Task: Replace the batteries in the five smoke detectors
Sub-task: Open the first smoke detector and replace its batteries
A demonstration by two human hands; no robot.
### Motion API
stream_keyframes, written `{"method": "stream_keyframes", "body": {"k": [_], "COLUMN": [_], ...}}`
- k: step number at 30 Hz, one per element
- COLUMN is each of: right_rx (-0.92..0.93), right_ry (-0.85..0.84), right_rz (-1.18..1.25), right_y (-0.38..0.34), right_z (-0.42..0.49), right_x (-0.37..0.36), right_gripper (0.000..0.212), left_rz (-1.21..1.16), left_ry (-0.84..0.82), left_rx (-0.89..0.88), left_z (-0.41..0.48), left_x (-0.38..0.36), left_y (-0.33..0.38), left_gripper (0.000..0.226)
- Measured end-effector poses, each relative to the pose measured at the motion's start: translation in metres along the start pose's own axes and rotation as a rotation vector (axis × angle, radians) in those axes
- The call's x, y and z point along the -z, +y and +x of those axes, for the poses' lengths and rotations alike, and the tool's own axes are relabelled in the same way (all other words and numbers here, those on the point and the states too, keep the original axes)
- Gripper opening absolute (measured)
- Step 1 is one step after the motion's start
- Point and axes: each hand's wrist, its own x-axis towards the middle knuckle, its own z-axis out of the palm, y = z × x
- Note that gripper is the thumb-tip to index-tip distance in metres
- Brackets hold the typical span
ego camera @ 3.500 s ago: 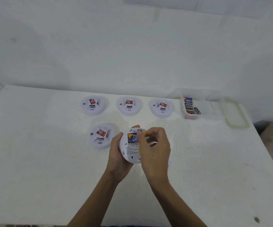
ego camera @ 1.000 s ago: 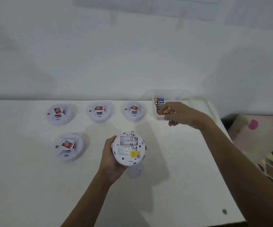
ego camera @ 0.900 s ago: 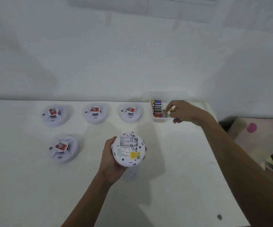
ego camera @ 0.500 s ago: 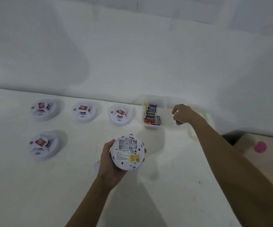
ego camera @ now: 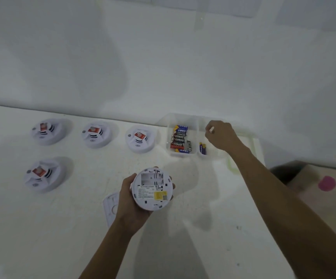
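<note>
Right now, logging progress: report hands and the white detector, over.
Left hand grips white round smoke detector, battery bay empty. Right hand over clear plastic battery box, grasp unclear. Nothing blocking.

Detector row (ego camera: 96, 134) left of battery box (ego camera: 195, 127), on table (ego camera: 62, 228)

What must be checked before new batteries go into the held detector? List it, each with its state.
1. Battery bay of the held detector empty: ok.
2. Left hand grips the detector by its rim: ok.
3. Eveready batteries lie in the left compartment of the container: ok.
4. Two purple batteries kept apart, right compartment: ok.
5. Right hand free to pick: cannot tell, fingers curled.
6. Cover plate on the table: ok.
</note>
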Motion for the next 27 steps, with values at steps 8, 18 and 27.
{"method": "stream_keyframes", "body": {"k": [8,18,27], "right_rx": [0.329,0.424,0.358], "right_ry": [-0.033,-0.144,-0.134], "right_rz": [-0.269,-0.855,-0.848], "right_y": [-0.045,-0.058,-0.06], "right_z": [-0.003,0.012,0.015], "right_x": [-0.011,-0.043,-0.059], "right_gripper": [0.018,0.019,0.022], "left_rz": [0.009,-0.024,-0.02], "left_ry": [-0.02,0.046,0.038], "left_rx": [-0.013,-0.028,-0.045], "left_z": [0.002,-0.003,-0.003], "left_x": [-0.004,0.004,0.008], "left_y": [-0.001,0.002,0.004], "left_gripper": [0.061,0.05,0.05]}}
